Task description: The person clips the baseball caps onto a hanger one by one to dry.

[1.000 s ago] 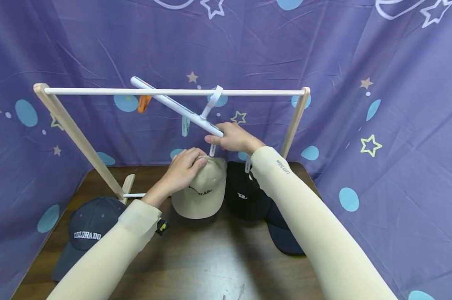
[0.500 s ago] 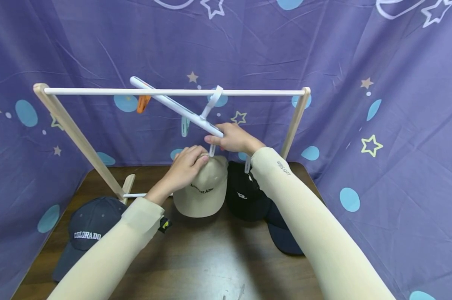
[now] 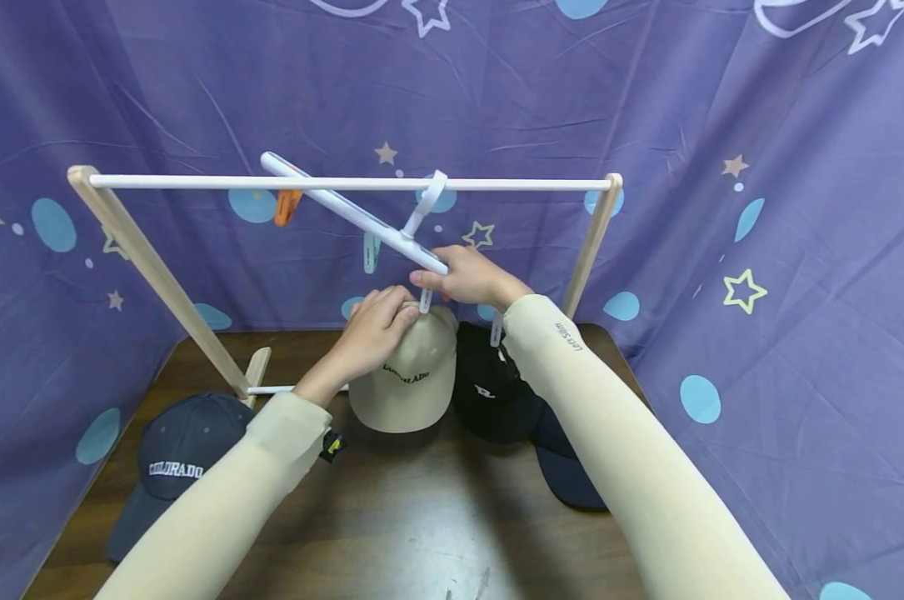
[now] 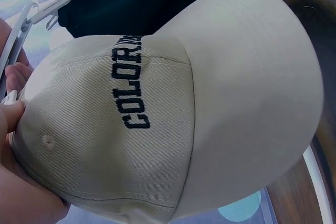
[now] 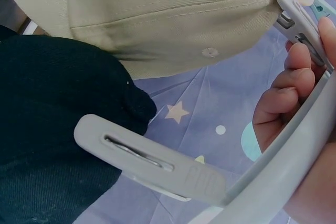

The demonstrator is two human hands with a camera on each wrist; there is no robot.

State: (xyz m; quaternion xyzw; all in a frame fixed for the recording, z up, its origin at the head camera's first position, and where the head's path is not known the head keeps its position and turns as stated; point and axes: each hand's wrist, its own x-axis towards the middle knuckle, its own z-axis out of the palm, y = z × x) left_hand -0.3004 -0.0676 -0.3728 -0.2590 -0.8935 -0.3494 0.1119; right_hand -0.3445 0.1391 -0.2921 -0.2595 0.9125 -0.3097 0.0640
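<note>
In the head view, my left hand point(image 3: 372, 329) grips the crown of a beige baseball cap point(image 3: 414, 375), brim hanging toward me. COLORADO lettering runs across its front panel point(image 4: 131, 85) in the left wrist view. My right hand point(image 3: 468, 275) is at the near end of a white clip hanger point(image 3: 354, 215), which hooks over the rack's rail. Its thumb and curled fingers pinch a white clip point(image 5: 303, 27) there, whose tip meets the top of the cap's crown. Another white clip point(image 5: 149, 156) holds a black cap point(image 3: 489, 392) beside the beige one.
The white rail point(image 3: 197, 182) stands on wooden posts point(image 3: 159, 275). An orange clip point(image 3: 287, 208) and a pale green clip point(image 3: 371, 252) hang from the hanger. A navy cap point(image 3: 189, 442) lies left on the brown table point(image 3: 392, 517); a dark cap point(image 3: 567, 467) sits at right.
My left hand has moved the beige cap slightly up and to the right, its crown closer under the white clip. My right hand and the hanger have stayed almost in place.
</note>
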